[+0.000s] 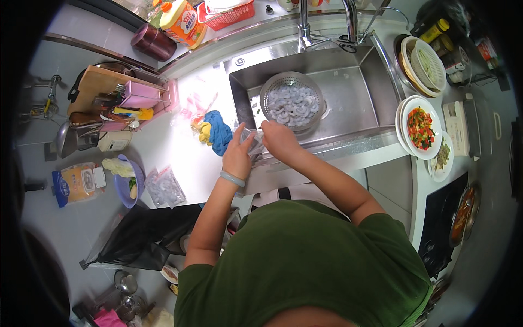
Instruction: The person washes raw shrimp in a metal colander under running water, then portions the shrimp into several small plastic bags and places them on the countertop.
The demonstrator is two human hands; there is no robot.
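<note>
My left hand [237, 157], with a pale bangle on its wrist, is at the sink's front left corner. It holds a clear plastic bag [256, 144] by one side, thumb and forefinger spread along the film. Fingers curled, my right hand [279, 141] pinches the bag's other side. What the bag contains is hard to make out. Just beyond my hands, a perforated metal colander [314, 83] stands in the steel sink [347, 98], holding many peeled raw shrimp [292, 105]. Blue cloth [220, 133] and yellow cloth [205, 134] lie bunched left of my left hand.
Zip bags of shrimp [165, 188] lie by the counter's front edge, beside a purple basket [140, 180] of vegetables. A utensil rack [141, 98] stands at the left. Plates [402, 122], one with chopped peppers [421, 127], are right of the sink. The faucet [303, 30] rises behind it.
</note>
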